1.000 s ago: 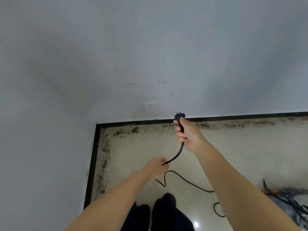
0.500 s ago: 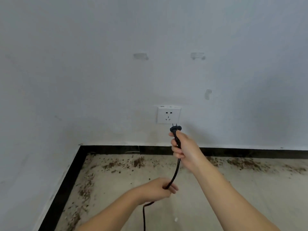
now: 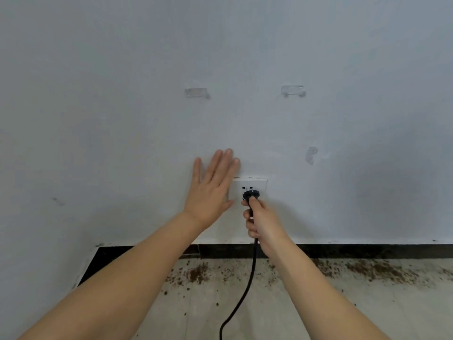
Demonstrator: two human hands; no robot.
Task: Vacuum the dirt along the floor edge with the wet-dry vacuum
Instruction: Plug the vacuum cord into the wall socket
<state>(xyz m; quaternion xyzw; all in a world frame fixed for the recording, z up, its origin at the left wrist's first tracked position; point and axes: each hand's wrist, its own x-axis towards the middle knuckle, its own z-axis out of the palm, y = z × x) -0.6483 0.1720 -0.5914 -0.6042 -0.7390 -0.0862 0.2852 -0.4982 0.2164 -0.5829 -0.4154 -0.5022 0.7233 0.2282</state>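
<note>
My right hand [image 3: 263, 220] grips the black plug [image 3: 250, 194] of the vacuum's power cord, its head right at the lower holes of the white wall socket [image 3: 255, 186]. The black cord [image 3: 247, 285] hangs down from my fist to the floor and leaves the frame at the bottom. My left hand [image 3: 212, 190] lies flat on the wall with straight fingers, covering the socket's left edge. Brown dirt [image 3: 196, 274] is strewn along the floor beside the black skirting [image 3: 367, 251]. The vacuum itself is out of view.
A grey-white wall fills most of the view, with two clear stick-on hooks [image 3: 196, 92] [image 3: 292, 90] and a small clip [image 3: 310, 154] above the socket. The room's corner is at lower left. Pale floor tiles [image 3: 282, 315] stretch below.
I have come much closer to the wall. My left hand let go of the cord and now rests flat on the wall by the socket. My right hand carried the plug up to the socket.
</note>
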